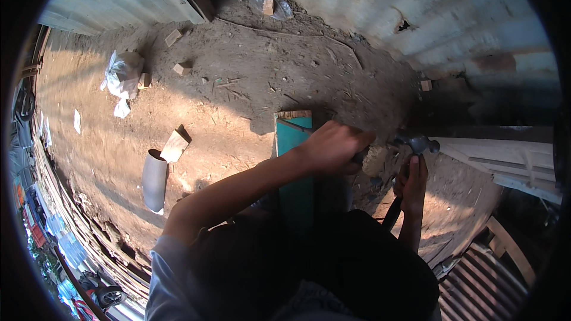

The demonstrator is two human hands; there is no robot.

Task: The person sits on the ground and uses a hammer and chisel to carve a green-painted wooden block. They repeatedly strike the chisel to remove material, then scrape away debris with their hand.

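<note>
My left hand (339,147) is closed round a chisel (292,125), its thin metal shaft pointing left over the end of a green board (291,141). The dark butt of its handle sticks out on the right side of my fist. The board's far end has a rough, bare-wood edge, and its near part runs under my arm into shadow. To the right, my right hand (411,181) grips a hammer (418,142) by its dark handle. The hammer head is up, a short way right of the chisel's handle and apart from it.
On the dirt ground lie several wood blocks (182,69), a tied white plastic bag (123,74) and a grey curved piece (154,181). Corrugated sheets (428,12) stand at the far side. A pale panel (499,154) is at the right, above a slatted wooden piece (485,279).
</note>
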